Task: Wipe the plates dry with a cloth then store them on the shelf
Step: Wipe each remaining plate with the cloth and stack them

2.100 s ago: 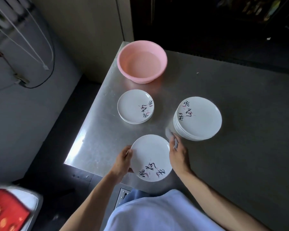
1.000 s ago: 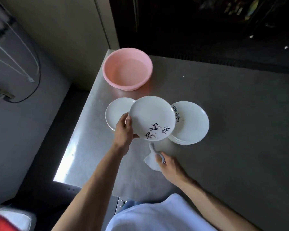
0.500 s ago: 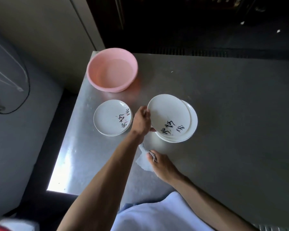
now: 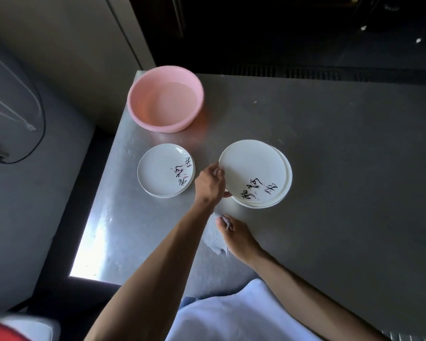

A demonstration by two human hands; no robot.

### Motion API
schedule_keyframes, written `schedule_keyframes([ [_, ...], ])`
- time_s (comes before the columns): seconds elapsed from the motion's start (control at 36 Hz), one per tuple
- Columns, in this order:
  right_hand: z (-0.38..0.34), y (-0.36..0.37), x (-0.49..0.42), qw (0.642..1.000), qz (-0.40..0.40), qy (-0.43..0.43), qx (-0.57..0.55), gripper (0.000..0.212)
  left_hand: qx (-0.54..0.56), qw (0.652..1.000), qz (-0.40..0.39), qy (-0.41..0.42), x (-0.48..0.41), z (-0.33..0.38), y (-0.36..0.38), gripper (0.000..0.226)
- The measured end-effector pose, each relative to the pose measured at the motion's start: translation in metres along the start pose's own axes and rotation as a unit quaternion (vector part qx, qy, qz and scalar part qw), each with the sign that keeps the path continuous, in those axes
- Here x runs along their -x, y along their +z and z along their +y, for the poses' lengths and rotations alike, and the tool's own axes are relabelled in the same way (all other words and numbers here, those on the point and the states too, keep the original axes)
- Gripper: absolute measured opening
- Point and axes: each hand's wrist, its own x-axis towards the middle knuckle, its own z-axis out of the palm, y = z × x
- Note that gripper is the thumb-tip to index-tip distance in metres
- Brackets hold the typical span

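A white plate (image 4: 252, 172) with black brush writing lies on top of the right stack of plates (image 4: 287, 179), slightly off to the left. My left hand (image 4: 210, 183) grips its left rim, thumb under the edge. A smaller stack of the same plates (image 4: 165, 169) sits to the left. My right hand (image 4: 236, 236) holds a pale cloth (image 4: 213, 238) that lies crumpled on the steel table, below the right stack.
A pink plastic basin (image 4: 165, 98) with water stands at the table's far left corner. The steel table (image 4: 342, 156) ends in a left edge near the small stack, with dark floor beyond. A dark opening lies behind the table.
My left hand carried the plate from the near table edge up and to the right, and set it on the right stack. My right hand dropped to the table with the cloth.
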Motion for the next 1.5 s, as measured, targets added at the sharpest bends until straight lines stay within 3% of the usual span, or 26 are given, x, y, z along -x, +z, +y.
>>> schedule_keyframes([
  [0.28, -0.012, 0.011, -0.016, 0.99, 0.027, 0.075, -0.121, 0.038, -0.107, 0.991, -0.078, 0.026, 0.004, -0.01, -0.012, 0.045],
  [0.36, -0.018, 0.016, -0.023, 0.982, 0.046, 0.067, -0.168, 0.031, -0.116, 0.992, -0.037, 0.033, -0.004, -0.017, -0.03, 0.059],
  [0.42, -0.024, 0.019, -0.03, 0.979, 0.051, 0.052, -0.189, 0.024, -0.122, 0.992, 0.0, 0.019, -0.013, -0.022, -0.052, 0.05],
  [0.53, -0.046, 0.023, -0.054, 0.981, 0.084, 0.041, -0.171, 0.041, -0.137, 0.986, 0.091, -0.018, -0.038, -0.046, -0.111, 0.044],
  [0.67, -0.078, 0.036, -0.098, 0.983, 0.117, 0.032, -0.139, 0.045, -0.155, 0.974, 0.142, -0.088, -0.061, -0.073, -0.176, 0.066],
  [0.75, -0.091, 0.048, -0.123, 0.979, 0.121, 0.033, -0.16, 0.056, -0.114, 0.98, 0.115, -0.116, -0.063, -0.077, -0.191, 0.058],
  [0.81, -0.097, 0.054, -0.133, 0.977, 0.12, 0.052, -0.166, 0.048, -0.088, 0.987, 0.094, -0.097, -0.063, -0.074, -0.194, 0.048],
  [0.86, -0.101, 0.058, -0.138, 0.976, 0.113, 0.066, -0.174, 0.039, -0.068, 0.989, 0.097, -0.084, -0.066, -0.078, -0.196, 0.051],
  [0.94, -0.103, 0.065, -0.144, 0.976, 0.116, 0.048, -0.177, 0.043, -0.039, 0.987, 0.119, -0.103, -0.075, -0.084, -0.199, 0.056],
  [1.0, -0.102, 0.067, -0.149, 0.979, 0.116, 0.053, -0.157, 0.045, -0.014, 0.987, 0.115, -0.11, -0.078, -0.084, -0.198, 0.031],
  [1.06, -0.101, 0.067, -0.151, 0.981, 0.124, 0.061, -0.134, 0.041, 0.011, 0.987, 0.113, -0.117, -0.082, -0.085, -0.197, 0.02],
  [1.36, -0.092, 0.057, -0.128, 0.973, 0.149, 0.112, -0.139, 0.031, 0.047, 0.993, 0.072, -0.082, -0.063, -0.088, -0.185, 0.023],
  [1.5, -0.074, 0.05, -0.094, 0.98, 0.134, 0.058, -0.135, 0.032, 0.118, 0.991, 0.005, -0.062, -0.031, -0.09, -0.179, 0.021],
])
